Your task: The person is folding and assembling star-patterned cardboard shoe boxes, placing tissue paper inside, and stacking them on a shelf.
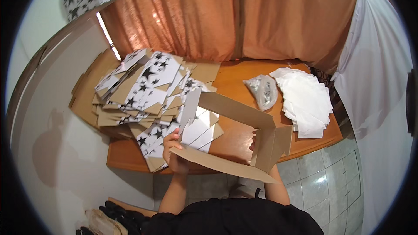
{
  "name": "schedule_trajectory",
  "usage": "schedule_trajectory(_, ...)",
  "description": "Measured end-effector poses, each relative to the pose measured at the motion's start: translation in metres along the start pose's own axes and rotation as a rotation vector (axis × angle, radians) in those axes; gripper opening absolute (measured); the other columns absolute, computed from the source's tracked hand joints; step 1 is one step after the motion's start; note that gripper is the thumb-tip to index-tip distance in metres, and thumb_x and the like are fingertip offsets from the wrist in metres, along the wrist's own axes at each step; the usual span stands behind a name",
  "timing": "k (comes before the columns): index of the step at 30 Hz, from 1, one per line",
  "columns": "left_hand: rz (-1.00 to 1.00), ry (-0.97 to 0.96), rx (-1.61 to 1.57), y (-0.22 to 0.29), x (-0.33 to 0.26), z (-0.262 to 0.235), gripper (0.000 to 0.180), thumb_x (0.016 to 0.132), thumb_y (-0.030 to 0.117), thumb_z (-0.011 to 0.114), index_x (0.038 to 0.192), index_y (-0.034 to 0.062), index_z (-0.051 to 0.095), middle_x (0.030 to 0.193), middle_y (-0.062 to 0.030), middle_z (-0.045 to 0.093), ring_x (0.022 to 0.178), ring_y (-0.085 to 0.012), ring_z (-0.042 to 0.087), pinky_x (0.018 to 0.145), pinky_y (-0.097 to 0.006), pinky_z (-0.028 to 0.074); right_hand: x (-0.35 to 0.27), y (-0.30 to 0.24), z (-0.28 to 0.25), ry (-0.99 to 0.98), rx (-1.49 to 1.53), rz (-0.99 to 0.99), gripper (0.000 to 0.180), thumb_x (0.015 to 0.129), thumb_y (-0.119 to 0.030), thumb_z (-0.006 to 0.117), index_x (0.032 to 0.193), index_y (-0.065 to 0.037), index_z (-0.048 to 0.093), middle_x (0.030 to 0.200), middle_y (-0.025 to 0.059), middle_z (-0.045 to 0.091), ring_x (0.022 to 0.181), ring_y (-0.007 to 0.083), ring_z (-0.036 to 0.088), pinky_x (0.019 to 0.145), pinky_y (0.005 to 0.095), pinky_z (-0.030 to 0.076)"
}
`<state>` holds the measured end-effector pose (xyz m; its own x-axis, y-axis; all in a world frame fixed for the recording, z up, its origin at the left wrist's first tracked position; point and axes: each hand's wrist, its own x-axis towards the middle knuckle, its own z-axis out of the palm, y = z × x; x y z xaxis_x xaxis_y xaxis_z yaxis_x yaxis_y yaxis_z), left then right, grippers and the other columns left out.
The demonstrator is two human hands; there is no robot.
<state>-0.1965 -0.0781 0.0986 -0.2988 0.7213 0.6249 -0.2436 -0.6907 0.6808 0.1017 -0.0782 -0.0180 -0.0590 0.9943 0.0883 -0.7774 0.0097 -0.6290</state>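
Observation:
Over the near edge of the table I hold a cardboard box sleeve [233, 109], bent into a four-sided frame with brown inner walls and a pale left panel. The tabletop shows through its open middle. My left hand [172, 153] grips the sleeve at its near left corner, fingers wrapped on the panel. At the right end, my right hand [253, 141] holds the wall from outside; only some fingertips show past its edge, and the rest is hidden behind the cardboard. Flaps stick out at the sleeve's right corner.
A heap of flat star-printed cardboard pieces [148, 82] covers the left of the orange-brown table [235, 76]. To the right lie a clear plastic bag [264, 92] with small contents and a pile of white sheets [307, 100]. Orange curtains [296, 17] hang behind.

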Motion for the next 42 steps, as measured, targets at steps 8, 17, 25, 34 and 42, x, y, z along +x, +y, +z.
schedule_trajectory(8, -0.197, -0.358, -0.835, -0.031, 0.057, 0.063, 0.04, 0.089, 0.037, 0.043, 0.096, -0.0005, 0.051, 0.114, -0.0131, 0.047, 0.098, -0.0282, 0.054, 0.085, -0.045, 0.044, 0.049, -0.101, -0.032, -0.303, 0.248, -0.122, 0.038, 0.087, -0.034, 0.053, 0.104, 0.0, 0.051, 0.08, 0.005, 0.048, 0.068, 0.0173, 0.05, 0.065, 0.0297, 0.045)
schedule_trajectory(17, -0.702, 0.06, -0.017, -0.197, 0.075, 0.059, 0.032, 0.09, 0.036, 0.049, 0.102, 0.0071, 0.055, 0.108, -0.0088, 0.054, 0.092, -0.0181, 0.057, 0.072, -0.035, 0.05, 0.072, -0.117, -0.079, 0.167, 0.157, 0.109, 0.031, 0.089, -0.041, 0.049, 0.076, -0.013, 0.05, 0.055, -0.0004, 0.041, 0.051, 0.0178, 0.044, 0.05, 0.0322, 0.037)
schedule_trajectory(25, -0.831, 0.062, -0.016, -0.217, 0.095, 0.064, 0.032, 0.089, 0.035, 0.052, 0.102, 0.0065, 0.056, 0.103, -0.0074, 0.056, 0.088, -0.0164, 0.058, 0.071, -0.032, 0.05, 0.097, -0.111, -0.093, 0.364, -0.338, -0.185, 0.028, 0.093, -0.027, 0.049, 0.116, -0.01, 0.052, 0.095, 0.0052, 0.057, 0.078, 0.0161, 0.058, 0.069, 0.0285, 0.05)
schedule_trajectory(34, -0.983, 0.136, -0.03, -0.216, 0.073, 0.052, 0.031, 0.088, 0.034, 0.055, 0.1, 0.0058, 0.056, 0.098, -0.0059, 0.057, 0.085, -0.0145, 0.058, 0.07, -0.028, 0.051, 0.141, -0.13, -0.082, 0.344, -0.344, -0.339, 0.032, 0.097, -0.024, 0.041, 0.119, -0.003, 0.05, 0.084, 0.0002, 0.058, 0.071, 0.0093, 0.056, 0.067, 0.0243, 0.047)
schedule_trajectory(42, -1.188, 0.121, -0.064, -0.225, 0.03, 0.068, 0.03, 0.088, 0.033, 0.058, 0.1, 0.0052, 0.057, 0.093, -0.0045, 0.059, 0.081, -0.0129, 0.059, 0.07, -0.025, 0.051, 0.144, -0.121, -0.15, 0.366, -0.288, 0.012, 0.033, 0.092, -0.033, 0.05, 0.084, -0.003, 0.06, 0.074, 0.005, 0.06, 0.067, 0.0141, 0.058, 0.062, 0.0275, 0.047)
